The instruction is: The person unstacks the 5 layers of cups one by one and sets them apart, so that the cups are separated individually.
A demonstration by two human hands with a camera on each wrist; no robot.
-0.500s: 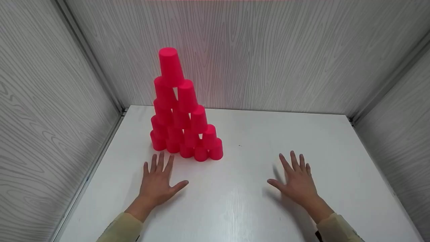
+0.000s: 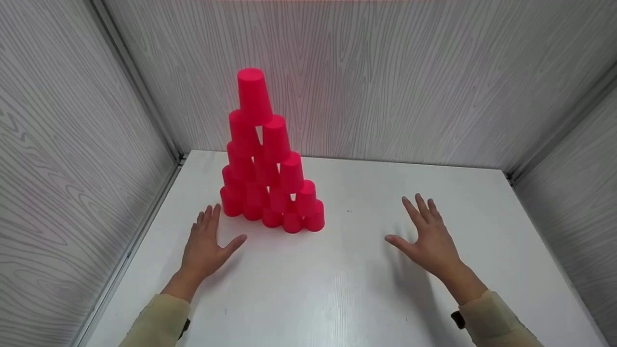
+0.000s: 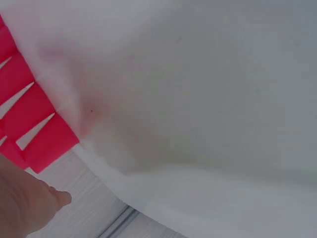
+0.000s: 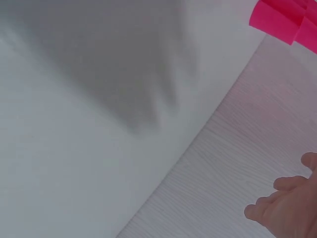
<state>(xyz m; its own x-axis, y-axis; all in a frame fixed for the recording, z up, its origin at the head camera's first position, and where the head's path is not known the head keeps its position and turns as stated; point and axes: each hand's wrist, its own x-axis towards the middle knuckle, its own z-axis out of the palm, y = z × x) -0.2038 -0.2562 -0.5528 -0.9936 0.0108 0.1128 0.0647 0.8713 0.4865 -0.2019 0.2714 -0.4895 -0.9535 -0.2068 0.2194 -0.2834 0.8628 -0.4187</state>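
A pyramid of red upside-down cups (image 2: 255, 195) stands on the white table, narrowing to a single top cup (image 2: 254, 96). Just in front of its left end is my left hand (image 2: 205, 248), fingers extended and thumb spread, holding nothing. Well to the right of the stack, my right hand (image 2: 431, 243) hovers over its shadow with fingers spread and nothing in it. The left wrist view catches part of the bottom cups (image 3: 52, 141) beside part of that hand (image 3: 27, 201). In the right wrist view, a few cups (image 4: 277, 22) and the fingers (image 4: 290, 198) show at the right edge.
The white table (image 2: 308, 299) is bounded by a grey wood-grain wall behind (image 2: 385, 86), another wall at left (image 2: 62, 168) and one at right (image 2: 573, 188). The stack stands left of centre, towards the back.
My left hand has moved left and slightly forward, its fingers closer together. The right hand has lifted and moved slightly forward. The view has shifted a little; the cups stand as before.
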